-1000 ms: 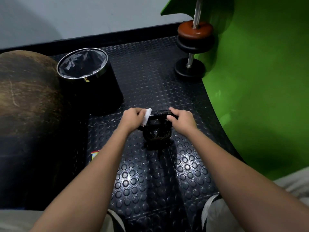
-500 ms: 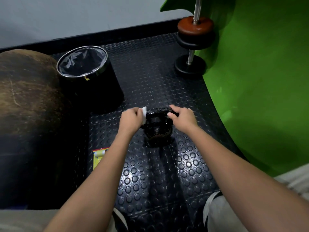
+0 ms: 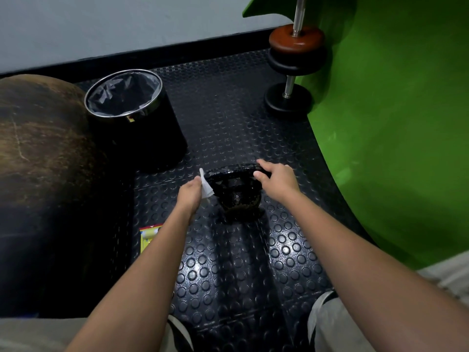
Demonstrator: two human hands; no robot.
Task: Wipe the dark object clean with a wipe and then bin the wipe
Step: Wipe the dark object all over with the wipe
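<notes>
A dark, glossy kettlebell [image 3: 238,196] stands on the studded black rubber floor in the middle of the view. My right hand [image 3: 278,180] grips the right end of its handle. My left hand [image 3: 190,193] holds a small white wipe [image 3: 206,186] pressed against the left end of the handle, where it meets the body. A black round bin [image 3: 142,130] with a chrome rim and a dark liner stands open to the back left of the kettlebell.
A large brown ball [image 3: 43,158] fills the left side. An upright dumbbell [image 3: 294,64] with brown and black plates stands at the back right, against a curved green wall [image 3: 396,128]. A yellow packet [image 3: 147,237] lies on the floor beside my left forearm.
My left hand has slid the wipe down the left side of the handle and turned so the wipe shows more. My right hand keeps its grip on the handle.
</notes>
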